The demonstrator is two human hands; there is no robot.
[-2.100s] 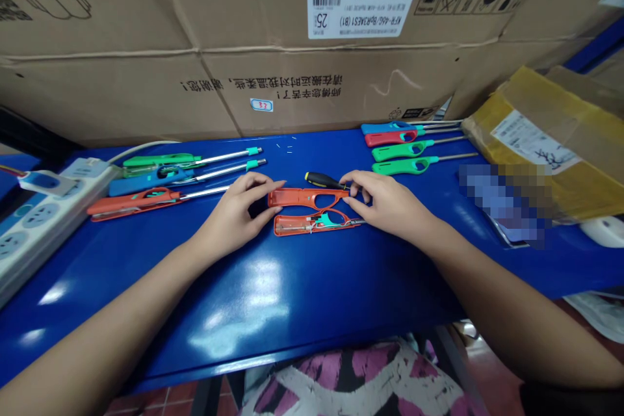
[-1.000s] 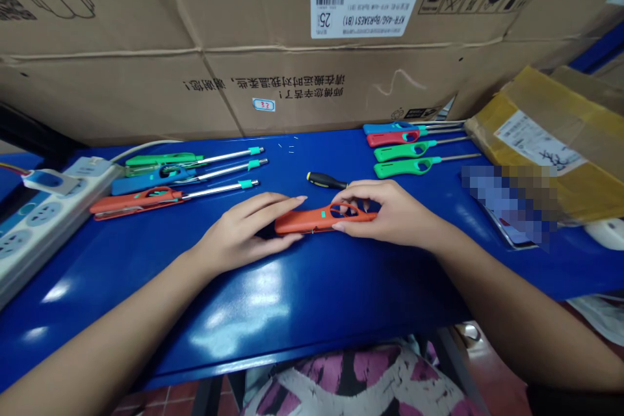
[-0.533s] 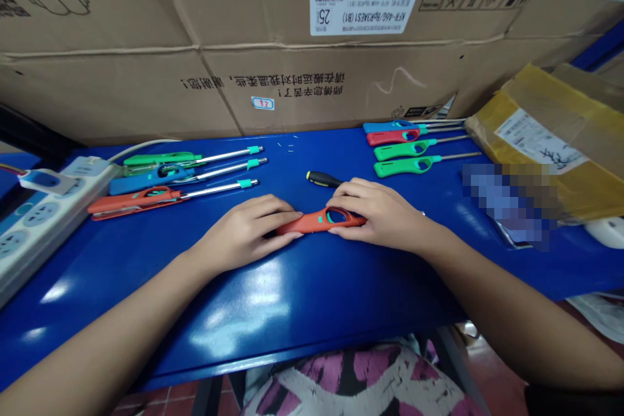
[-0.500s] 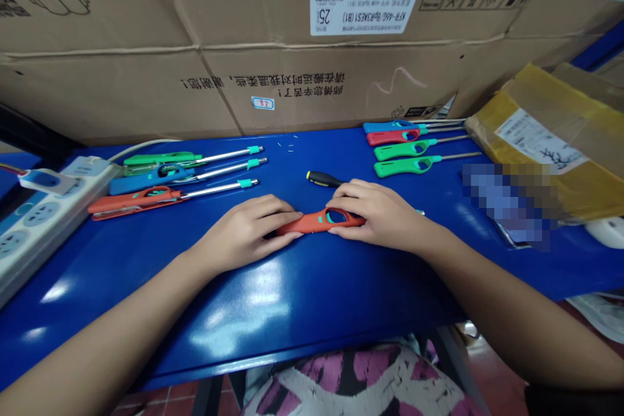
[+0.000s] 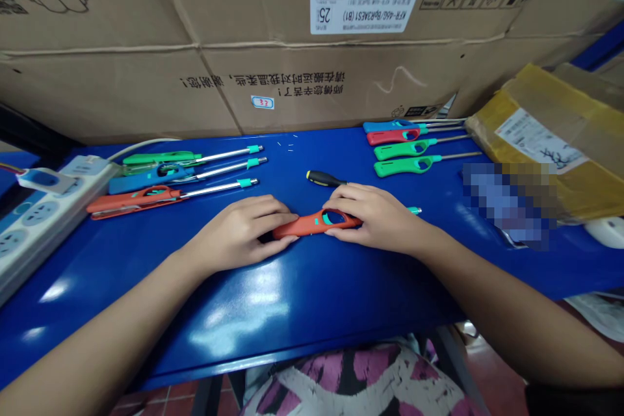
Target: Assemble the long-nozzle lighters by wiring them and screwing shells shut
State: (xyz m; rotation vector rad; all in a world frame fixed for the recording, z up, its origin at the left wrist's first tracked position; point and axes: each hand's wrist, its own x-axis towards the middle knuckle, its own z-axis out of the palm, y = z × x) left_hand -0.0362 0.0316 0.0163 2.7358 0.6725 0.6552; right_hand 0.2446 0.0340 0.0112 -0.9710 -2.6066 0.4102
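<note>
lying between the two hands, the orange utility lighter [image 5: 309,225] has its long axis running left to right across the blue tabletop [image 5: 341,292], its right end angled a little away from the body. neither hand is nearer, since both touch it: the left hand [image 5: 247,227] takes the butt end, thumb on the near side and fingers on the far side, closed to the handle's width; the right hand [image 5: 373,216] is curled over the neck just past the trigger opening, thumb on the near edge, also closed around it. the barrel is mostly hidden under that hand, and only the teal tip [image 5: 415,210] shows beyond it. whether the handle rests on the surface or sits slightly raised, i cannot tell.

counting: one lighter in hand; three at the left, one green lighter [image 5: 160,158], one blue lighter [image 5: 152,181] and one orange-red lighter [image 5: 134,201], barrels pointing right; four at the right, one blue [image 5: 383,127], one red [image 5: 387,137], two green [image 5: 390,153] [image 5: 392,168]. one black-and-yellow screwdriver [image 5: 322,178] lies just beyond the right fingers. one white power strip [image 5: 41,213] holds one plug [image 5: 43,179]. one yellow-taped carton [image 5: 526,97] stands at far right.
</note>
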